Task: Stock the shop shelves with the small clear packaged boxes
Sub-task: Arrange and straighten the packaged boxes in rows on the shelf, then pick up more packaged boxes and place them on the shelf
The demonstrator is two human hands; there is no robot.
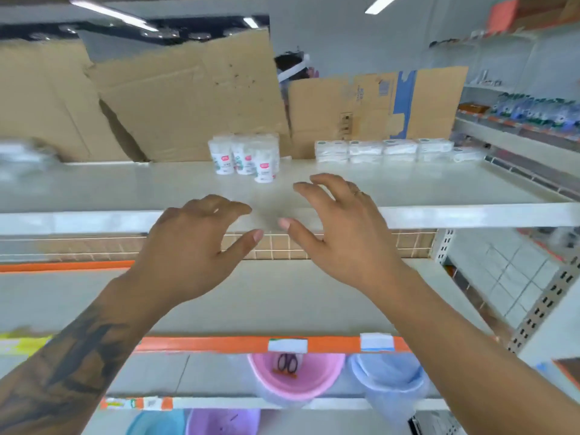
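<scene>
empty hands (270, 237) (fingers spread) above shelf (439, 183)

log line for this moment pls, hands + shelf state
left hand: open, empty | right hand: open, empty | both above top shelf edge | clear boxes: rowed at back right | tubs: back centre

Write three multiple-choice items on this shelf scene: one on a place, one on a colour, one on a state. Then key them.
1. The row of small clear boxes sits on the top shelf:
A. at the back right
B. at the front left
C. on the floor

2. The basin holding scissors is:
A. green
B. pink
C. black

3. Both hands are:
A. gripping a box
B. clenched as fists
C. open, holding nothing

Key: 1 A, the boxes line the cardboard backing right of the white tubs. 2 B, its rim is pink. 3 C, fingers spread, nothing held.
</scene>
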